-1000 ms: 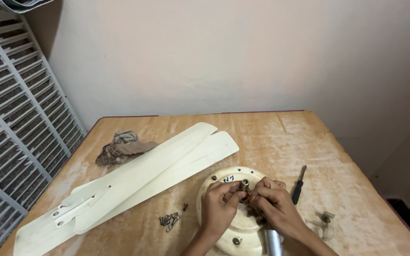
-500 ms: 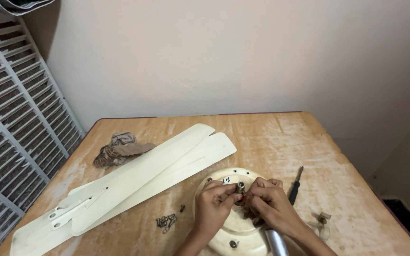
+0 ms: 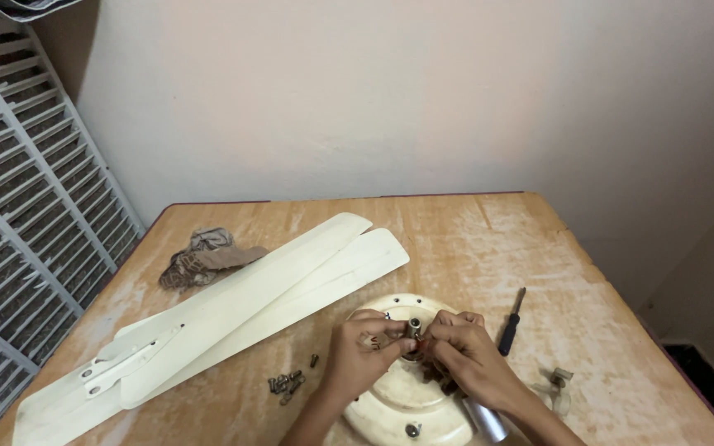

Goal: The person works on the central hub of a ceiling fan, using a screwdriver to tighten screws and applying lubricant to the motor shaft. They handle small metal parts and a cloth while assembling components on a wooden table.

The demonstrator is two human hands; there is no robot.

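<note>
Both hands (image 3: pixel 411 351) lower on round cream motor housing (image 3: pixel 398 396)

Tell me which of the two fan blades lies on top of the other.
The longer-reaching fan blade, whose tip ends nearer the wall; it overlaps the lower blade, whose rounded tip pokes out toward the round motor housing.

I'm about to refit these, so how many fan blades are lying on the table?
2: upper blade and lower blade, overlapping, left of the motor housing. More may be hidden underneath.
</note>
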